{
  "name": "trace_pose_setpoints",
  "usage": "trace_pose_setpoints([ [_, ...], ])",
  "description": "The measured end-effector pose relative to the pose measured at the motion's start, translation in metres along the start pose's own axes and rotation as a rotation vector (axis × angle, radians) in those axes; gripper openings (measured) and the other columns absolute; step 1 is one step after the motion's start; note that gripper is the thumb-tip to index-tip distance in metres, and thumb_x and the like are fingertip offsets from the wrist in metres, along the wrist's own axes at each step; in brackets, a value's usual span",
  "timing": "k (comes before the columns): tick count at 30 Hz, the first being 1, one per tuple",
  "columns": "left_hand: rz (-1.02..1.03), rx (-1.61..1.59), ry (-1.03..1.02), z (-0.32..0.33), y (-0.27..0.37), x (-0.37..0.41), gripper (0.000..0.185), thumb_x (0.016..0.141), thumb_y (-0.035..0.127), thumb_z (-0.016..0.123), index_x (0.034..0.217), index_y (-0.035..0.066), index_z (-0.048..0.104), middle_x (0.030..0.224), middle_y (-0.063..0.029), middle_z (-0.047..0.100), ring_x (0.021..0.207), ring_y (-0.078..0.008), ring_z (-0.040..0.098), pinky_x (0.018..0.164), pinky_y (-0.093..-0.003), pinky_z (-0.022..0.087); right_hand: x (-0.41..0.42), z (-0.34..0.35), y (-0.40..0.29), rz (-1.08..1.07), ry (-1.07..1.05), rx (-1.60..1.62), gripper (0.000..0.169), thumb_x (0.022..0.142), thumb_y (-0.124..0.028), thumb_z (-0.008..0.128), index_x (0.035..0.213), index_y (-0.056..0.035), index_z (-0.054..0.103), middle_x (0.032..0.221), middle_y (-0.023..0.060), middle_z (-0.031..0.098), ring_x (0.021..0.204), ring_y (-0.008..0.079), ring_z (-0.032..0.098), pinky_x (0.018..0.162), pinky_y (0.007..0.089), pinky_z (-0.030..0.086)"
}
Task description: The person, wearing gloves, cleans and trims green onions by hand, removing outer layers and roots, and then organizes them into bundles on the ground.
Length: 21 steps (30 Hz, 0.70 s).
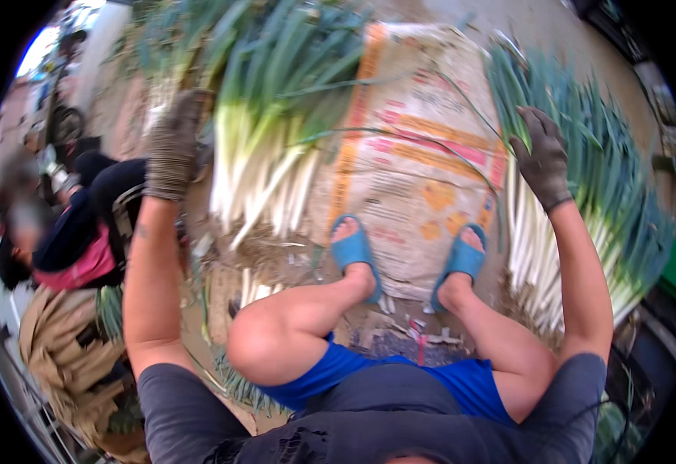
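Note:
My left hand, in a grey-brown work glove, is raised beside the left heap of long green onions. Its fingers point away from me and blur hides whether anything is in them. Over on the right, my right hand, gloved too, hovers over or rests on the inner edge of another row of green onions; contact is unclear. Its thumb and fingers are apart with nothing seen between them. Between the heaps a printed woven sack lies flat, crossed by loose thin green onion leaves.
My feet in blue slippers stand on the sack's near end. At far left sits another person in dark and pink clothing. Brown sacking is heaped behind that person. More green onions lie at the upper left.

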<state>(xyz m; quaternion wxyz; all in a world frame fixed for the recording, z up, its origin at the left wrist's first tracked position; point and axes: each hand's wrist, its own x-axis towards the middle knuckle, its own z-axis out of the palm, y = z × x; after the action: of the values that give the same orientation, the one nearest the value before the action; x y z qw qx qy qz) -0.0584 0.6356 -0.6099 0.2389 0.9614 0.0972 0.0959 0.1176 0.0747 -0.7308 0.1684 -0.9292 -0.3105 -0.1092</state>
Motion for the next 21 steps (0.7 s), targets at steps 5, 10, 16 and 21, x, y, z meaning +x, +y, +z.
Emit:
trace_pose_setpoints([
  [5, -0.065, -0.424, -0.38, -0.054, 0.15, -0.069, 0.024, 0.101, 0.027, 0.058, 0.108, 0.006, 0.067, 0.077, 0.0054, 0.054, 0.065, -0.0033, 0.045, 0.058, -0.019, 0.037, 0.022, -0.124, -0.164, -0.346, 0.318, 0.218, 0.077, 0.064, -0.015, 0.085, 0.135, -0.0122, 0.057, 0.141, 0.0077, 0.052, 0.13, 0.0299, 0.048, 0.109, 0.0391, 0.039],
  [10, 0.069, -0.578, -0.647, -0.076, 0.231, -0.12, 0.023, 0.099, 0.027, 0.059, 0.103, 0.007, 0.07, 0.068, 0.0052, 0.049, 0.06, -0.0036, 0.043, 0.054, -0.0204, 0.034, 0.012, -0.179, -0.261, -0.553, 0.258, 0.322, 0.048, 0.077, -0.021, 0.076, 0.122, -0.0104, 0.064, 0.129, 0.0073, 0.059, 0.122, 0.0272, 0.053, 0.106, 0.0427, 0.04],
  [16, -0.131, -0.577, -0.688, -0.094, 0.241, -0.156, 0.022, 0.096, 0.026, 0.06, 0.099, 0.007, 0.071, 0.062, 0.005, 0.047, 0.054, -0.0041, 0.044, 0.049, -0.0207, 0.032, -0.029, -0.197, -0.205, -0.473, 0.093, 0.369, 0.013, 0.092, -0.016, 0.064, 0.097, -0.0047, 0.066, 0.091, 0.015, 0.067, 0.084, 0.035, 0.066, 0.074, 0.0396, 0.053],
  [21, 0.686, -0.219, -0.355, -0.085, 0.176, -0.18, 0.02, 0.094, 0.02, 0.063, 0.102, 0.002, 0.068, 0.067, -0.002, 0.057, 0.066, -0.0102, 0.055, 0.056, -0.0251, 0.044, -0.078, -0.248, -0.143, -0.141, 0.01, 0.123, 0.021, 0.093, -0.026, 0.063, 0.099, -0.007, 0.07, 0.095, 0.0159, 0.069, 0.09, 0.0372, 0.066, 0.078, 0.0435, 0.053],
])
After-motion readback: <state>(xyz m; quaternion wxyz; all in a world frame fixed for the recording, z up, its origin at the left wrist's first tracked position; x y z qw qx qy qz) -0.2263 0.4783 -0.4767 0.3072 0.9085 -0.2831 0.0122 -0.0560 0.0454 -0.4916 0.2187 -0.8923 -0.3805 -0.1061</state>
